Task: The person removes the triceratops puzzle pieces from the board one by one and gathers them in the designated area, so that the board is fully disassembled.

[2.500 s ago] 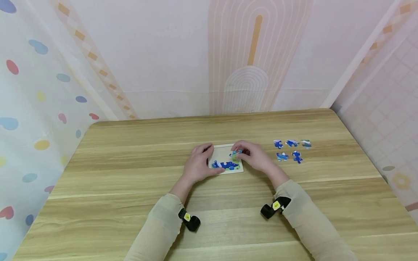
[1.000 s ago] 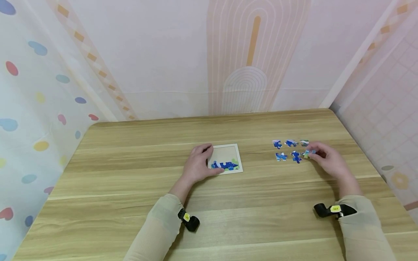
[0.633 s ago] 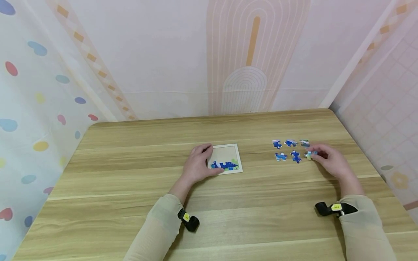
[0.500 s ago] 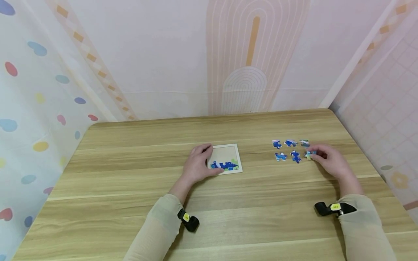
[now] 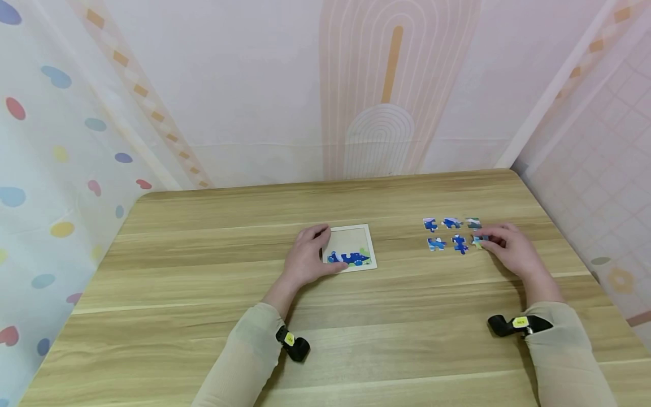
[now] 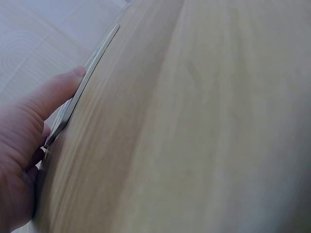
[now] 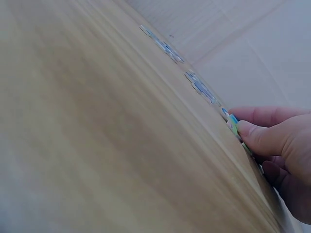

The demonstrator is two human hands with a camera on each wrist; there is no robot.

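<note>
Head view. Left hand [image 5: 305,258]: rests on the left edge of the square pale wooden puzzle tray [image 5: 351,247] at mid light wood-grain counter [image 5: 203,271], fingers curled over the tray rim. Tray holds a row of fitted blue-and-green pieces [image 5: 350,258] along its near edge. Right hand [image 5: 508,249]: at the right of the counter, fingers pinching a small blue-and-green jigsaw piece [image 5: 478,241] low at the counter surface. Five loose blue jigsaw pieces [image 5: 447,233] lie just left of it in two rows.

Left wrist view. Left hand [image 6: 29,145]: thumb pressed against the thin tray edge [image 6: 82,87].

Right wrist view. Right hand [image 7: 272,145]: thumb and forefinger closed on the held piece [image 7: 234,125]; loose pieces [image 7: 194,82] in line beyond.
</note>
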